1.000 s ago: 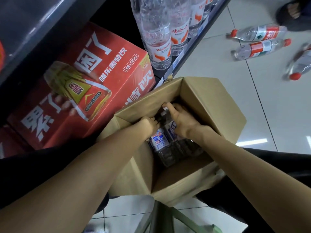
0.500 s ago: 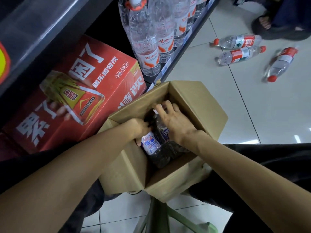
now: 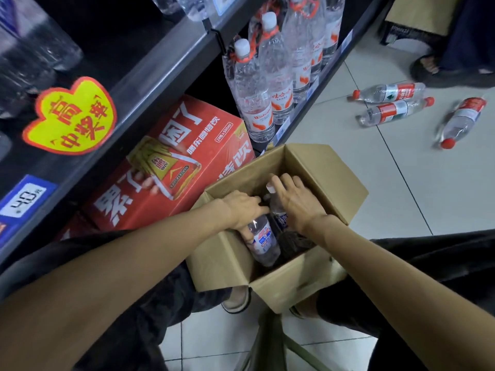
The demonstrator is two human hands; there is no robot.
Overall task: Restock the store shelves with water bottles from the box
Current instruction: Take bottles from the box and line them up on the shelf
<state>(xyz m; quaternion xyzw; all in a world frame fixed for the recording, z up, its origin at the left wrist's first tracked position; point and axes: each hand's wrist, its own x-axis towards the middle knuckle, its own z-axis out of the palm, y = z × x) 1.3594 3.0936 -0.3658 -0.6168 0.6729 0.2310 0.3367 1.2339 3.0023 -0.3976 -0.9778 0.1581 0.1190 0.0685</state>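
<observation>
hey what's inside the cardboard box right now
Inside the cardboard box: two water bottles, one gripped by the left hand, the other under the right hand. The hands and shadow hide anything deeper.

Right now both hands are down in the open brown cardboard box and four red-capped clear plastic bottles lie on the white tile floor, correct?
Not four: the head view shows three red-capped clear plastic bottles on the white tile floor. Both hands, left hand and right hand, are in the open brown cardboard box.

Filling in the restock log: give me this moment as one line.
phase: picking from box | left hand: grips bottle | right hand: on second bottle | shelf: not yet stocked
</observation>
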